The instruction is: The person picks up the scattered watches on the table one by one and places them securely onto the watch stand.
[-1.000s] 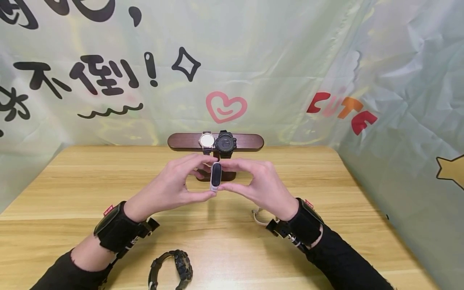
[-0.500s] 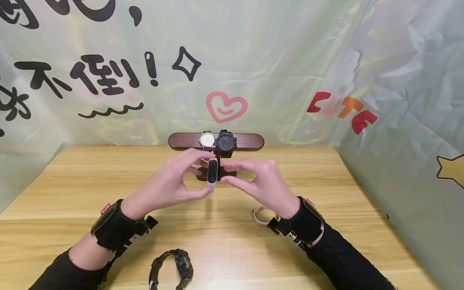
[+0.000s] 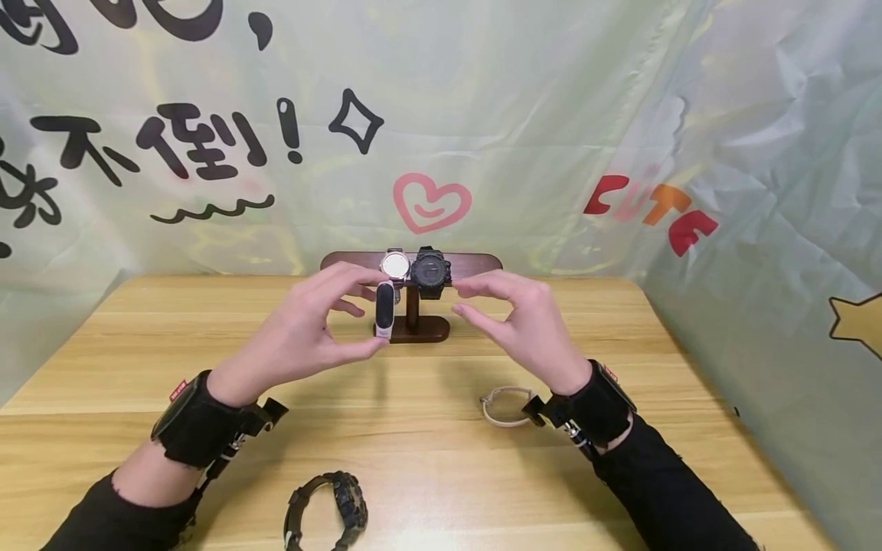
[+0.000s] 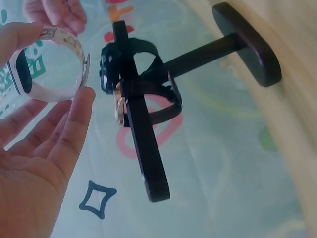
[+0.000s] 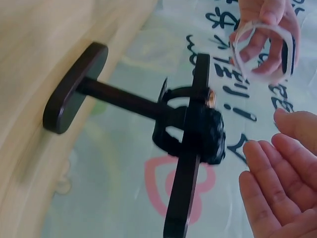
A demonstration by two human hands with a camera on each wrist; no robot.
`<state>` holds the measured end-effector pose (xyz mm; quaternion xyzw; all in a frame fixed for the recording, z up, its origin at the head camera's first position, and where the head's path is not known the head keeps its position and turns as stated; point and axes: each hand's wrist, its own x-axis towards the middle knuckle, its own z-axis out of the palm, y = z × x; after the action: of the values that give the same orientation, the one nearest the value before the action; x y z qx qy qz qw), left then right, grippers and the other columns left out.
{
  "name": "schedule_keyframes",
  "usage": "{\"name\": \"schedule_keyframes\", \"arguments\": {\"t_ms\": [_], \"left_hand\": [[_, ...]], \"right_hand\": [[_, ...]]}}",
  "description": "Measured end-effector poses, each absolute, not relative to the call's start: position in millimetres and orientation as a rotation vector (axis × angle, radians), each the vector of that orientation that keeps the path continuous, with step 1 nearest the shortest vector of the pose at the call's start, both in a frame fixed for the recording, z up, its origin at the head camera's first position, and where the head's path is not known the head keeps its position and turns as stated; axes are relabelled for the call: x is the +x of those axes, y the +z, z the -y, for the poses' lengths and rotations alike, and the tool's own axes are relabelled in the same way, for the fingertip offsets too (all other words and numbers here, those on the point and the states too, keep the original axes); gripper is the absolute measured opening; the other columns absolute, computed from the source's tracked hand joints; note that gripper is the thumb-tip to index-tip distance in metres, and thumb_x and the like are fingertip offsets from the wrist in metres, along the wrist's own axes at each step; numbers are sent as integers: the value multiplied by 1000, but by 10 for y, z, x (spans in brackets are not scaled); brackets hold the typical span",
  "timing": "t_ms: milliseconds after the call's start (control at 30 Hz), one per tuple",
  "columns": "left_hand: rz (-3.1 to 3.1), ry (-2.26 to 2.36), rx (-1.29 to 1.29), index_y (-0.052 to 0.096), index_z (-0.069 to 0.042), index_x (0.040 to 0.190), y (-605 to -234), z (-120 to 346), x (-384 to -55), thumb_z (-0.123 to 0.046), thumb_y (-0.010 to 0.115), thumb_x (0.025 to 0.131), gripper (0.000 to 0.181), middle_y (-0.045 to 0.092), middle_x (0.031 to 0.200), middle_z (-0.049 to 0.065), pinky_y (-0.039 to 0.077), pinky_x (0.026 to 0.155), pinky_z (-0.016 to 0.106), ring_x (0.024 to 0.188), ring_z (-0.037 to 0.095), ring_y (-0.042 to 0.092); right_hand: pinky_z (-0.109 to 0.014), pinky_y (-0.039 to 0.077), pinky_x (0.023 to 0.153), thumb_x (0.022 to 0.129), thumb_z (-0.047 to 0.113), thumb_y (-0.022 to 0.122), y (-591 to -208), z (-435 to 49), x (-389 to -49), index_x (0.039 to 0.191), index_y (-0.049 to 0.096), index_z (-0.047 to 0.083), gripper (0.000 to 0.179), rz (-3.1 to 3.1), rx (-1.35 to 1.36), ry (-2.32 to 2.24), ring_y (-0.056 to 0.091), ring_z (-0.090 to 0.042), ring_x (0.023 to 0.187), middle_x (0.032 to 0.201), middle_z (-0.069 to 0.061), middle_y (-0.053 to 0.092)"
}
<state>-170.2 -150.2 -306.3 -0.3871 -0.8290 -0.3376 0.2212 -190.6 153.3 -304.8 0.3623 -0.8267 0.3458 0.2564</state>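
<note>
My left hand (image 3: 313,321) pinches a white fitness band (image 3: 384,310) between thumb and fingers, in front of the left half of a dark wooden watch stand (image 3: 475,264). In the left wrist view the band (image 4: 54,94) forms a closed loop, its dark screen facing left. My right hand (image 3: 520,321) holds nothing; its fingers are loosely bent near the stand's right arm. On the stand's bar hang a watch with a pale round face (image 3: 395,265) and, right beside it, a chunky black watch (image 3: 430,271).
A dark chunky watch (image 3: 350,501) rests on its side at the table's front. Under my right wrist a pale thin-strapped loop (image 3: 506,422) lies on the wooden table (image 3: 427,451). A printed cloth backdrop (image 3: 524,115) rises behind the table.
My right hand has let go of the fitness band and moved right, away from it. My left hand has carried the band left and slightly up.
</note>
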Motion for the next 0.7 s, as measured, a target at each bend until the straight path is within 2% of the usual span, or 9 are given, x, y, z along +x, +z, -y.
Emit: {"name": "schedule_keyframes", "arguments": {"t_ms": [367, 700], "left_hand": [[2266, -852, -1002, 66, -9, 137, -2977, 1652, -1744, -11, 94, 78, 65, 74, 127, 3, 66, 83, 29, 110, 17, 73], [2245, -742, -955, 67, -8, 136, -2914, 1788, -1780, -14, 93, 77, 64, 73, 122, 1, 59, 88, 21, 103, 14, 71]], "right_hand": [[-46, 60, 95, 92, 13, 86, -3063, -1727, -2095, 123, 80, 7, 32, 2354, 796, 894, 74, -27, 111, 121, -10, 78], [-48, 56, 101, 96, 19, 83, -3096, -1803, -2175, 129, 77, 8, 35, 2458, 692, 868, 68, -32, 120, 128, -12, 73]]}}
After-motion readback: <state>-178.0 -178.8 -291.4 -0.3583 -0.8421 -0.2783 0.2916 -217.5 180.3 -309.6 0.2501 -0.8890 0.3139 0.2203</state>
